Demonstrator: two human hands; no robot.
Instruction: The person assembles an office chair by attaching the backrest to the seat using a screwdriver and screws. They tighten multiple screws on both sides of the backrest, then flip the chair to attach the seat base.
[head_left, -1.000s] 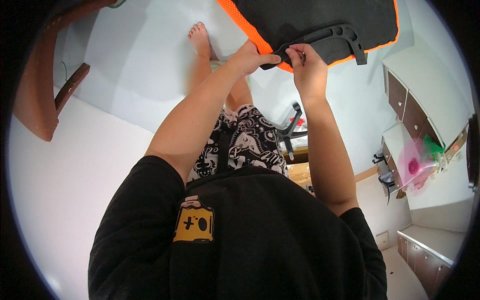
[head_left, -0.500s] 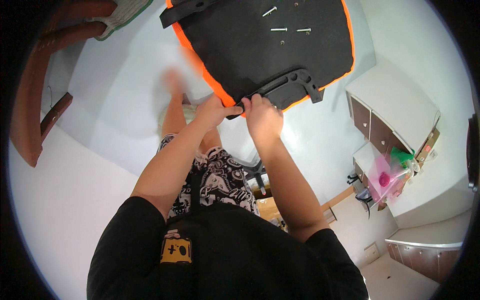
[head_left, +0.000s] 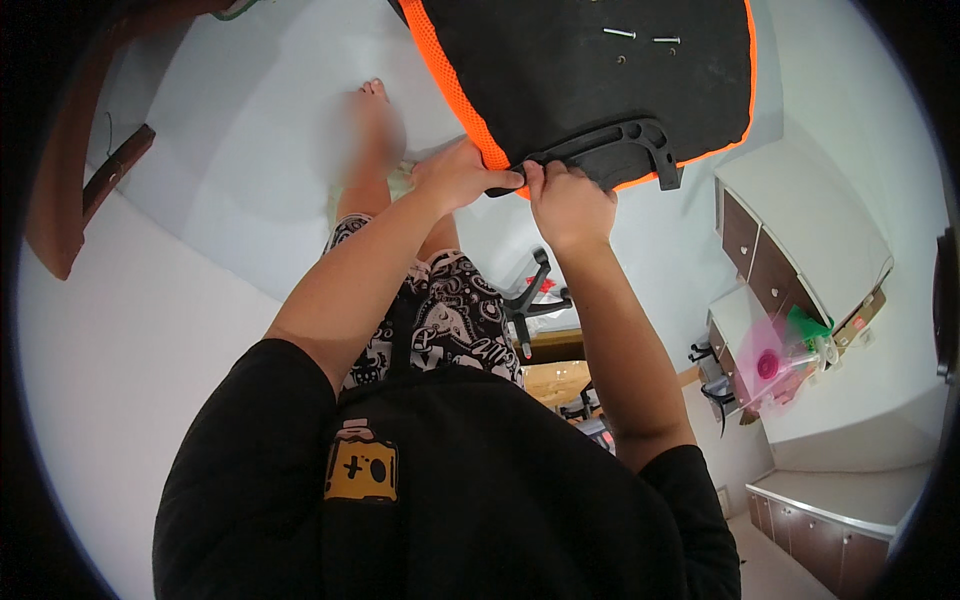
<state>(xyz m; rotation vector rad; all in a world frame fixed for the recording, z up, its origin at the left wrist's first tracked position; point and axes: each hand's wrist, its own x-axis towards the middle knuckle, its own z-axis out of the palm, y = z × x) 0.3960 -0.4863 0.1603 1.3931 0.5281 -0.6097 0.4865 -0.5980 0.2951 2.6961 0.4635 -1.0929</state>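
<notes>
Black, stiff plastic bracket [head_left: 610, 150] at the seat pad's [head_left: 580, 70] near edge: your left hand [head_left: 460, 178] and right hand [head_left: 570, 200] pinch it closed; it looks rigid, light, safe to grip there.

Both hands, left hand [head_left: 460, 175] and right hand [head_left: 568, 205], slid along the black armrest [head_left: 610, 150]; 2 screws [head_left: 640, 37] came into view.

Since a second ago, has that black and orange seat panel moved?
Cannot tell. The seat panel shows more of itself, but the drawers shifted in view too, so the head camera itself moved.
</notes>
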